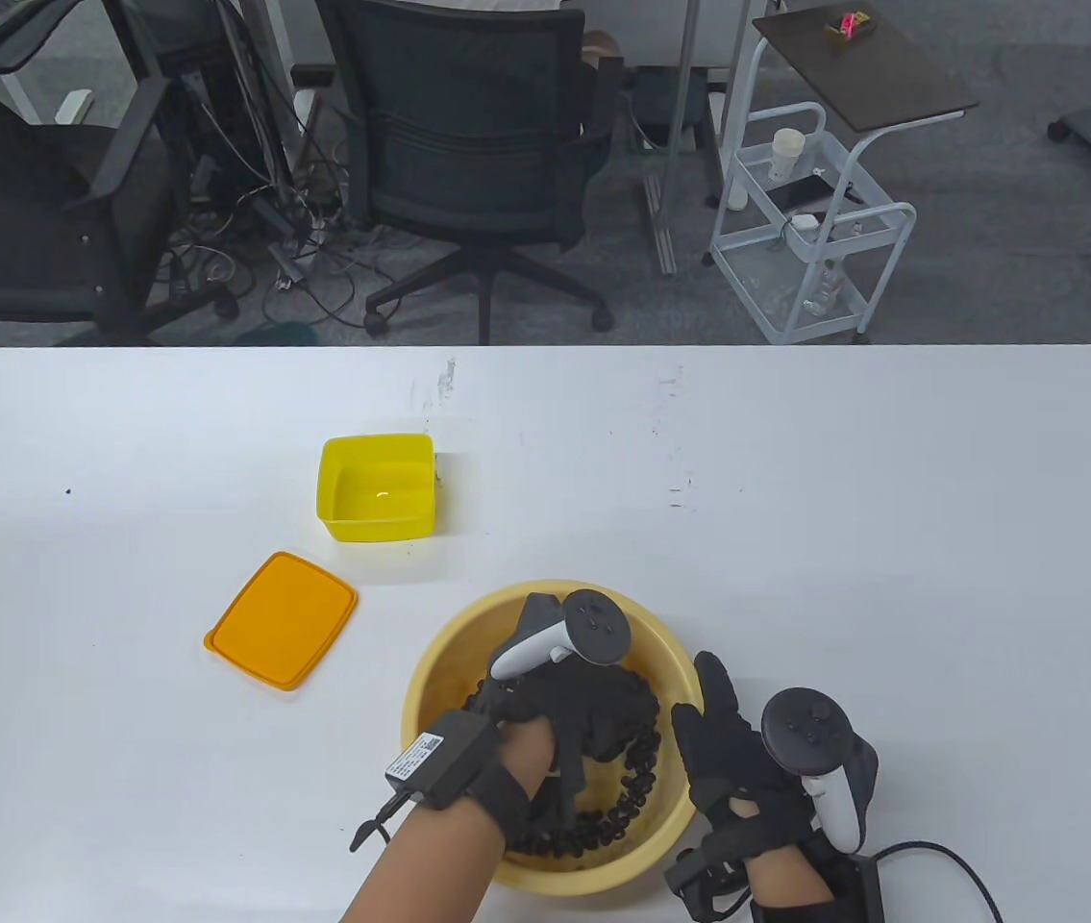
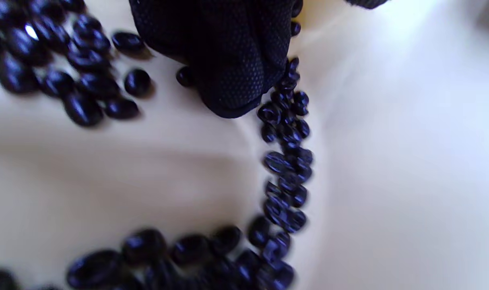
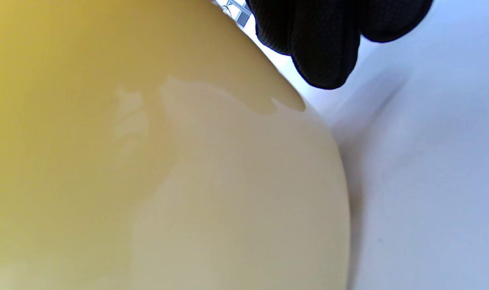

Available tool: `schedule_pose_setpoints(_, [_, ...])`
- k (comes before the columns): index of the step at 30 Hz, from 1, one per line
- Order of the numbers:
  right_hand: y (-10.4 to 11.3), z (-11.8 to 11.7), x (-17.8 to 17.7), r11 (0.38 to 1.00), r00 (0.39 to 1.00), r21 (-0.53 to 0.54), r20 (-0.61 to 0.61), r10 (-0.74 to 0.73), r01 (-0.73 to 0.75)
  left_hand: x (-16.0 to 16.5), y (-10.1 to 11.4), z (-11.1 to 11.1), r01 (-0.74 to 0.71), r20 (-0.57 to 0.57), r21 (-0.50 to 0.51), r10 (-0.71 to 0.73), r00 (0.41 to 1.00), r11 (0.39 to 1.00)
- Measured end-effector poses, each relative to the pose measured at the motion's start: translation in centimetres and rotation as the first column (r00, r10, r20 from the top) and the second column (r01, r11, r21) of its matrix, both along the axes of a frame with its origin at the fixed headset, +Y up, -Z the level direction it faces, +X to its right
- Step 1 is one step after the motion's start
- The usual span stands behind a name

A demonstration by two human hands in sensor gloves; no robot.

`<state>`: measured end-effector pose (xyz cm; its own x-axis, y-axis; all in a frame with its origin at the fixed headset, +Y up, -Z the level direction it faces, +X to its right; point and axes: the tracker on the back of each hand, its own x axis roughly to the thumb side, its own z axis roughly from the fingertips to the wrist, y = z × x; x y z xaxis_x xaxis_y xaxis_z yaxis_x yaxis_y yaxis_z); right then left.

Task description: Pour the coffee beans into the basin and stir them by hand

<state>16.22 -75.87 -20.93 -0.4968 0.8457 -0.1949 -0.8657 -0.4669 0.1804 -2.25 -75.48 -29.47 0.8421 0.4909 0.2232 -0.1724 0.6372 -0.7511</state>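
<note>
Item 1: basin [image 1: 430,663], round, pale yellow, standing at the desk's [image 1: 891,500] near edge, about mid-length. Its outer wall fills most of the right wrist view, where it meets the white desk surface.

Item 2: coffee beans [image 1: 641,769], dark and glossy, lying inside the basin. In the table view they form a curved band along the right and near side of the basin floor. The left wrist view shows them as a loose cluster at upper left, a narrow line running down the middle, and a heap along the bottom, with bare cream floor between.

Item 3: left hand [image 1: 574,711], black glove, tracker on its back, reaching down into the basin among the beans. The left grip is open: fingers spread and extended toward the floor, holding nothing. A fingertip [image 2: 232,80] touches the floor just beside the line of beans.

Item 4: right hand [image 1: 728,760], black glove, tracker on its back, set against the basin's outer right side at the desk's near edge. The right grip is open, fingers straight along the rim and wall, steadying it without curling round it.

Item 5: yellow tub [image 1: 377,487], square, empty, farther back and left of the basin.

Item 6: orange lid [image 1: 281,620], flat on the desk, between the tub and the near edge, left of the basin.
</note>
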Motion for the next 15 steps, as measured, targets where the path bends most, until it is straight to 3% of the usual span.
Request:
schedule_pose_setpoints(5, [0.0,0.0,0.0,1.0,1.0,0.0,0.001,0.001,-0.001,0.1,0.4,0.3,0.11,0.025,0.198,-0.117,0.993,0.974])
schedule_pose_setpoints(7, [0.0,0.0,0.0,1.0,1.0,0.001,0.001,0.001,-0.001,0.2,0.6,0.6,0.161,0.036,0.287,-0.179,0.983,0.944])
schedule_pose_setpoints(9, [0.0,0.0,0.0,1.0,1.0,0.001,0.001,0.001,-0.001,0.3,0.8,0.9,0.238,0.051,0.421,-0.284,0.957,0.875])
schedule_pose_setpoints(12, [0.0,0.0,0.1,1.0,1.0,0.0,0.001,0.002,-0.002,-0.1,0.9,1.0,0.359,0.021,0.453,-0.412,0.911,0.816])
schedule_pose_setpoints(15, [0.0,0.0,0.1,1.0,1.0,-0.002,0.004,0.006,-0.006,-0.9,1.2,0.7,0.442,-0.026,0.387,-0.47,0.882,0.809])
